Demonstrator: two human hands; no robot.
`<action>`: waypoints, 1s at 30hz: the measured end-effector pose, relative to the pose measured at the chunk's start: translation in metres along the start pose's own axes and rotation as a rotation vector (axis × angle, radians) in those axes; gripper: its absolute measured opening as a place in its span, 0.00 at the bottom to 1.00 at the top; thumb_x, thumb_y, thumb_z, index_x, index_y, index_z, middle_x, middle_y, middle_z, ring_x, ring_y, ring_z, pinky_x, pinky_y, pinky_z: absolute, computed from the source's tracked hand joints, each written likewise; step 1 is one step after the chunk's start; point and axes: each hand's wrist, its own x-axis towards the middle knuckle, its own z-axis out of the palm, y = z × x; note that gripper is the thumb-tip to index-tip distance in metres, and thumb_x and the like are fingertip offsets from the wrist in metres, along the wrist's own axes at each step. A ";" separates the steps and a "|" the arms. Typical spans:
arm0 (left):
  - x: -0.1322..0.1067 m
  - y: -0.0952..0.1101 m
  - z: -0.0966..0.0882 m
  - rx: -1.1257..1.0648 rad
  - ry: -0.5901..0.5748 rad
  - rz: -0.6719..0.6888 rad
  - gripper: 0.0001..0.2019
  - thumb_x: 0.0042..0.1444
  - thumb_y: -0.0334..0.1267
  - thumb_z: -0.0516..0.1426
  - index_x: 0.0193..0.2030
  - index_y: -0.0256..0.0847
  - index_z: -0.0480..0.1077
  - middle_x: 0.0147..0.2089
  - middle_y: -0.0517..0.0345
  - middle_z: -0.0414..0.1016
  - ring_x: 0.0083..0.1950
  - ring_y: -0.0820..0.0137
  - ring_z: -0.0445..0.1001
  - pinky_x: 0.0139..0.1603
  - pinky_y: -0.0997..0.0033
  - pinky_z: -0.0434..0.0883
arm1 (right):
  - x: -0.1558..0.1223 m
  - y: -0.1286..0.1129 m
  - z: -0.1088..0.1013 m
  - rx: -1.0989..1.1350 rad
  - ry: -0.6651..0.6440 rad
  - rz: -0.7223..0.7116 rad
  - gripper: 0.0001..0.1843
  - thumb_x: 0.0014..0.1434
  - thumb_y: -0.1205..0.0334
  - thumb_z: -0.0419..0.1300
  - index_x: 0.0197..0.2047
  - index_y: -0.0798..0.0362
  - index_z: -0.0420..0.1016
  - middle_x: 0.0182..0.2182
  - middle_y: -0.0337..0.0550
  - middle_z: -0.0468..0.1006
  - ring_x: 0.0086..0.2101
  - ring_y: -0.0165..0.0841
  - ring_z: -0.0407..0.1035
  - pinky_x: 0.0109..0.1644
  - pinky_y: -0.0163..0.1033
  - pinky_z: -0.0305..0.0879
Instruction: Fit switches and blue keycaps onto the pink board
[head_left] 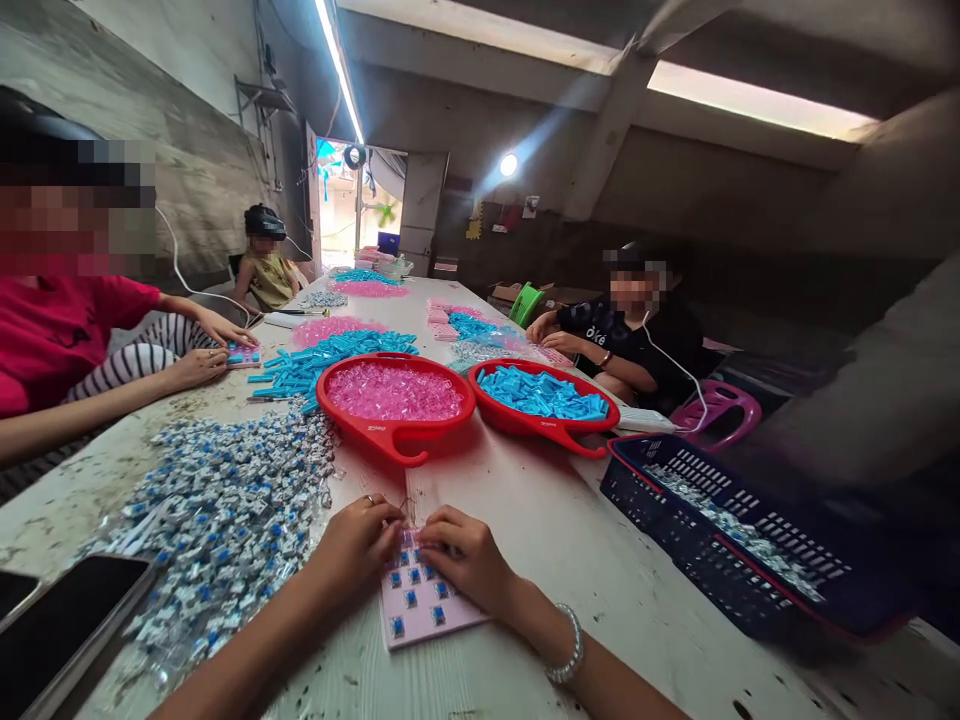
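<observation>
I've got the left hand (358,545) and right hand (465,560) curled narrow over the top of the pink plate (416,632), pinning it steady on the table (570,540), with the heap of loose switches (225,520) just left, within easy reach.

- Left of the left hand (356,545), a heap of blue-stemmed keyboard switches (232,520) lies just beside it and blocks any sideways pass.
- Ahead, two red trays (397,438) stand side by side, with only a narrow gap between them.
- Right of the right hand (465,555), a wide stretch of tabletop (570,540) gives passage up to a navy plastic crate (660,510).
</observation>
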 end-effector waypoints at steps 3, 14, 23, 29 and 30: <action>0.002 0.000 -0.003 -0.120 -0.175 0.067 0.11 0.60 0.37 0.50 0.44 0.43 0.73 0.42 0.56 0.74 0.43 0.68 0.71 0.45 0.70 0.66 | -0.003 0.000 0.001 -0.052 -0.025 0.007 0.07 0.58 0.64 0.59 0.37 0.54 0.78 0.31 0.44 0.72 0.30 0.31 0.69 0.34 0.35 0.68; 0.007 -0.005 -0.007 -0.241 -0.306 0.046 0.13 0.56 0.39 0.53 0.48 0.46 0.72 0.45 0.57 0.73 0.47 0.66 0.70 0.49 0.69 0.66 | -0.008 -0.004 -0.012 -0.078 -0.126 0.000 0.10 0.56 0.70 0.60 0.41 0.52 0.78 0.34 0.45 0.73 0.35 0.32 0.68 0.40 0.36 0.68; 0.009 -0.006 -0.001 -0.240 -0.281 0.005 0.15 0.56 0.43 0.52 0.47 0.43 0.72 0.43 0.54 0.74 0.45 0.63 0.72 0.47 0.67 0.68 | -0.009 -0.001 -0.008 -0.075 -0.109 0.067 0.10 0.55 0.69 0.62 0.42 0.53 0.77 0.36 0.45 0.73 0.37 0.31 0.69 0.42 0.36 0.68; 0.008 -0.004 -0.012 -0.360 -0.324 -0.055 0.15 0.58 0.43 0.51 0.48 0.43 0.70 0.48 0.55 0.74 0.50 0.65 0.71 0.53 0.66 0.66 | -0.006 -0.002 -0.007 -0.056 -0.054 0.134 0.10 0.49 0.71 0.66 0.37 0.55 0.75 0.33 0.42 0.73 0.34 0.32 0.68 0.40 0.37 0.68; 0.007 -0.006 -0.014 -0.404 -0.343 -0.070 0.15 0.57 0.42 0.52 0.50 0.42 0.69 0.50 0.55 0.73 0.52 0.65 0.70 0.54 0.65 0.65 | -0.006 -0.002 -0.007 -0.052 -0.055 0.133 0.10 0.49 0.72 0.66 0.36 0.56 0.74 0.33 0.42 0.73 0.34 0.32 0.68 0.39 0.37 0.68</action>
